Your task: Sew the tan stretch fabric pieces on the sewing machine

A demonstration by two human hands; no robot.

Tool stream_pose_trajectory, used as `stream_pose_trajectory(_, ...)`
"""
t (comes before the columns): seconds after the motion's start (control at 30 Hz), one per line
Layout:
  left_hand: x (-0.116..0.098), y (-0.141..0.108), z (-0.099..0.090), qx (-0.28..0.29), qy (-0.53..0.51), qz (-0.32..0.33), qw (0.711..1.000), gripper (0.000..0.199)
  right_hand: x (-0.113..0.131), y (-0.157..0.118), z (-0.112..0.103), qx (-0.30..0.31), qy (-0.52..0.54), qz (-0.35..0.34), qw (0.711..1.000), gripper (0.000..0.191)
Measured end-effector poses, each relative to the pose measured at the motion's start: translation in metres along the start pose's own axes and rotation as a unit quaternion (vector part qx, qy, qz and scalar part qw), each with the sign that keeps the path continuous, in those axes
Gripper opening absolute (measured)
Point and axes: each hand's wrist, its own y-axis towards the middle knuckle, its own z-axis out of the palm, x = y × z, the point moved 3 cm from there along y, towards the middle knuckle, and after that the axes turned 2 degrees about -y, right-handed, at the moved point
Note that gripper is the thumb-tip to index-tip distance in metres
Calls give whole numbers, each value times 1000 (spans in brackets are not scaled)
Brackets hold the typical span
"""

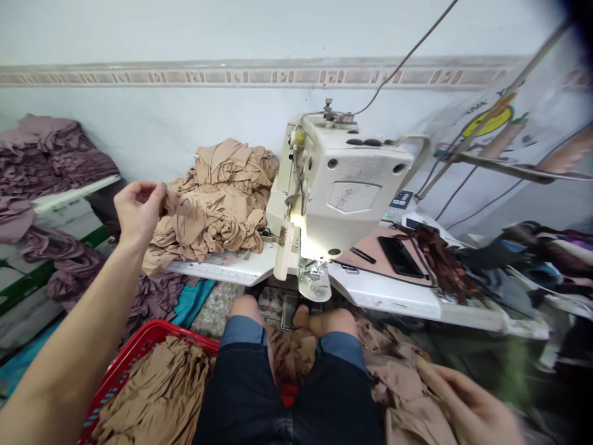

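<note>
1. Narrow and pinched, the grip of the left hand (pixel 139 213) has thumb and fingertips together, apparently on a small beige cloth (pixel 172 203). Blur hides its edges.
2. Right hand (pixel 477 405), low at the near right corner, is smeared by motion. Its fingers point toward the beige heap (pixel 403 377) beside the right knee; whether they touch or hold any of it, I cannot tell.
3. As a judgement, the step in hand is handling 1 loose piece, held apart from the machine (pixel 356 185). Moving it well calls for a firm pinch and a path free of the larger pile (pixel 236 167), so that nothing else gets dragged along.
4. Relative to the left grip, the cloth lies right at the fingertips, on the side toward the machine. Behind and beside it, the pile rests on the left part of the tabletop (pixel 217 267), against the wall (pixel 162 117).
5. Below the pile, left of the 2 knees, a red basket (pixel 155 326) holds more beige fabric. Right of the machine, a phone (pixel 401 256) lies flat on the tabletop's pink mat (pixel 370 267).
</note>
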Motion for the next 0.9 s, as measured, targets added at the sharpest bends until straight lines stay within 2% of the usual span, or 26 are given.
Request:
stream_pose_trajectory(0.07, -36, -21, -1, 1, -58, 40, 998, 47, 24, -16, 50, 119, 59, 2, 991, 54)
stream_pose_trajectory(0.13, -70, -55, 0, 16, -58, 75, 995, 38, 56, -36, 95, 212, 92, -25, 973, 54)
stream_pose_trajectory(0.17, -84, -77, 1, 29, -57, 91, 994, 35, 74, -47, 113, 244, 101, -47, 963, 51)
stream_pose_trajectory(0.23, -99, -129, 5, 74, -88, 76, 990, 30, 108, -66, 140, 262, 134, -88, 952, 44)
stream_pose_trajectory(0.33, -94, -215, 22, 209, -142, -51, 966, 29, 144, -87, 169, 255, 183, -132, 940, 29)
stream_pose_trajectory(0.37, -89, -242, 27, 237, -157, -88, 955, 27, 149, -91, 178, 255, 193, -137, 937, 33)
stream_pose_trajectory(0.43, -76, -287, 40, 309, -173, -133, 926, 17, 150, -96, 197, 281, 205, -125, 929, 43)
stream_pose_trajectory(0.5, -62, -315, 49, 355, -174, -145, 907, 18, 142, -98, 213, 333, 216, -93, 913, 32)
stream_pose_trajectory(0.53, -56, -323, 52, 374, -169, -152, 899, 20, 136, -98, 217, 357, 219, -76, 905, 27)
stream_pose_trajectory(0.63, -39, -332, 56, 441, -154, -182, 865, 28, 120, -89, 211, 400, 227, -39, 887, 36)
stream_pose_trajectory(0.73, -33, -335, 56, 570, -144, -192, 785, 33, 110, -73, 186, 434, 233, 6, 870, 47)
stream_pose_trajectory(0.8, -38, -336, 56, 650, -144, -159, 729, 35, 106, -63, 169, 479, 227, 40, 847, 52)
stream_pose_trajectory(0.83, -42, -335, 56, 672, -151, -131, 713, 35, 104, -58, 161, 498, 223, 47, 837, 54)
stream_pose_trajectory(0.9, -53, -333, 58, 682, -178, -72, 706, 34, 103, -49, 148, 510, 220, 42, 831, 52)
